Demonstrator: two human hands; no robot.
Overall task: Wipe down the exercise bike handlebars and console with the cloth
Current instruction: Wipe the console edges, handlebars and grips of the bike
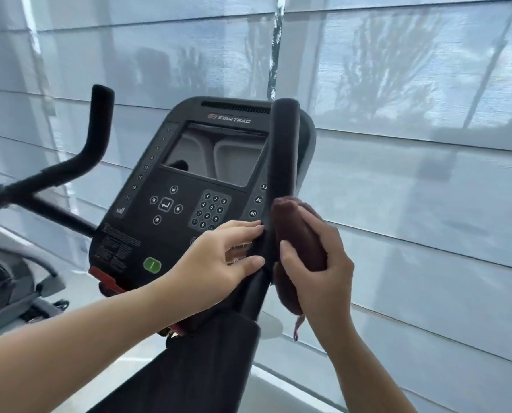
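Observation:
The black console (171,204) of the exercise bike faces me, with a dark screen, a number keypad and a green button. A black padded right handlebar (283,150) rises in front of the console's right edge. My right hand (317,263) is closed around a folded dark brown cloth (296,231) and presses it against the right side of that bar. My left hand (222,260) rests on the bar's left side at the same height, fingers spread, thumb below. The left handlebar (98,126) stands free at the left.
Pale translucent window blinds (412,144) fill the background close behind the bike. Part of another grey exercise machine (7,278) sits at the lower left. The bike's dark frame post (207,353) runs down toward me between my forearms.

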